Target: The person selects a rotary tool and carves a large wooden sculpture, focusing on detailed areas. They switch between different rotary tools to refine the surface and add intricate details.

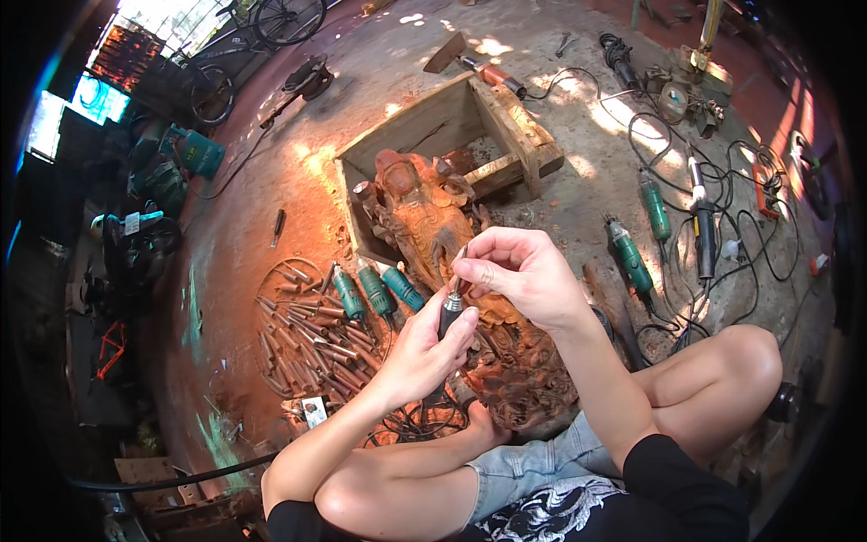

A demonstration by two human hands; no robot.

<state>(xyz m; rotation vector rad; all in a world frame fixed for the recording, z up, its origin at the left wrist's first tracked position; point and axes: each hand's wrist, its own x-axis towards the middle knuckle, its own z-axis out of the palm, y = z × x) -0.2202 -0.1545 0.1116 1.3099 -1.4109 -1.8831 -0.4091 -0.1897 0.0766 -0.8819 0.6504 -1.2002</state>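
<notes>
Sunlight dapples the floor (582, 172) inside dark fisheye edges.

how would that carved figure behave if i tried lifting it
The carved figure would probably feel heavy, since it looks like thick, solid wood. It should stay stiff rather than flop, though its raised, intricate details might chip.

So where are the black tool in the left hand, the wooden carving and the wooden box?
Black tool (449, 317): head view, on its body.
Wooden carving (417, 204): head view, on its upper part.
Wooden box (417, 126): head view, inside its far wall.
</notes>
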